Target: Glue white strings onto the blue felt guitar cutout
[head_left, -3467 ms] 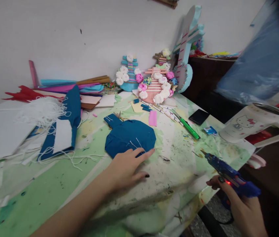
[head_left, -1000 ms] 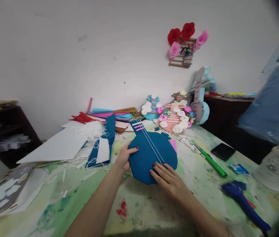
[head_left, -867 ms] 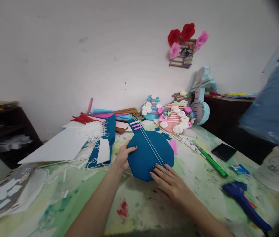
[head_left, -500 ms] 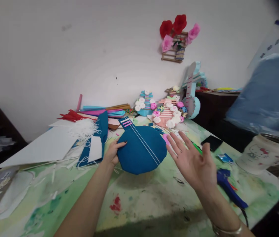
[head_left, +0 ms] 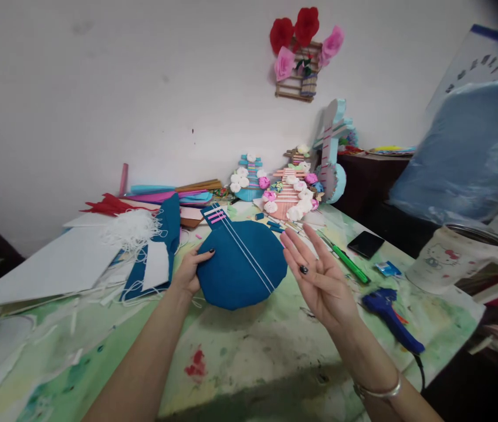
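A blue felt guitar shape [head_left: 240, 258] with white strings and pink bars stands tilted up on the paint-stained table [head_left: 249, 346]. My left hand [head_left: 189, 271] grips its left edge, thumb across the front. Beside its right edge, my right hand [head_left: 319, 278] hovers in the air, palm up, fingers stretched out and the thumb folded across the palm, holding nothing.
A blue glue gun [head_left: 389, 316] lies at the right. Beyond it are a green marker [head_left: 348, 264], a black phone [head_left: 365, 243] and a white mug [head_left: 455, 261]. Craft guitars with paper flowers [head_left: 286, 187] stand by the wall. White sheets [head_left: 55, 264], string and felt pieces lie left.
My right hand let go of the glue gun, pressed on the blue guitar shape, then lifted off it, palm up. My left hand raised the shape from flat to tilted.
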`<state>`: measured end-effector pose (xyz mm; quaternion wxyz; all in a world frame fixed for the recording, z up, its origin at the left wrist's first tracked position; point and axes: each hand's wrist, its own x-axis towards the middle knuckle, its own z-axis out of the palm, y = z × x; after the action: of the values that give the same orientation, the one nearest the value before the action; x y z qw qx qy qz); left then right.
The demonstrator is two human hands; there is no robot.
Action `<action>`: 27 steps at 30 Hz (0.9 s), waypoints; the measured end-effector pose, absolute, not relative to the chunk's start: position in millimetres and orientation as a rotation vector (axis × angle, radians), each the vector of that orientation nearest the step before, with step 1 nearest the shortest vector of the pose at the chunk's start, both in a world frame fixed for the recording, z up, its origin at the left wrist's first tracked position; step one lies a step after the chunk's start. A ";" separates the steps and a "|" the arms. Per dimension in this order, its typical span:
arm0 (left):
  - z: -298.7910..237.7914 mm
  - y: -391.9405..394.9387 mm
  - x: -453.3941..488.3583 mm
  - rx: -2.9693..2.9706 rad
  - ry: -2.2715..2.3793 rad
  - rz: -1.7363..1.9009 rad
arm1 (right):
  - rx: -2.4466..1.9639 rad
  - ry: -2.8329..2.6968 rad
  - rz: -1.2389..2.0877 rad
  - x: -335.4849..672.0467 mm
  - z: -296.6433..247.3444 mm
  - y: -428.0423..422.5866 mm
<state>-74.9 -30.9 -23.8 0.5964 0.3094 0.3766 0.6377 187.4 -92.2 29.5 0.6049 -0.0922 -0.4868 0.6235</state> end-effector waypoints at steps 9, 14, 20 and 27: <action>-10.3 -37.7 -85.1 0.642 0.861 1.616 | -0.329 -1.133 1.149 216.0 35.1 -65.3; -6.1 -42.3 -90.4 0.718 0.836 1.620 | -0.377 -1.064 1.081 223.8 25.1 -29.8; -8.6 -43.9 -91.5 0.801 0.832 1.580 | -0.367 -0.989 1.072 207.7 11.3 10.6; -13.4 -40.6 -92.3 0.791 0.836 1.615 | -0.546 -0.930 1.134 191.4 -17.4 17.9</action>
<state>-92.3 -40.6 -13.4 0.5475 0.3337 0.3527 0.6815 191.4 17.9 -17.4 0.7092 -0.2461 -0.4188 0.5109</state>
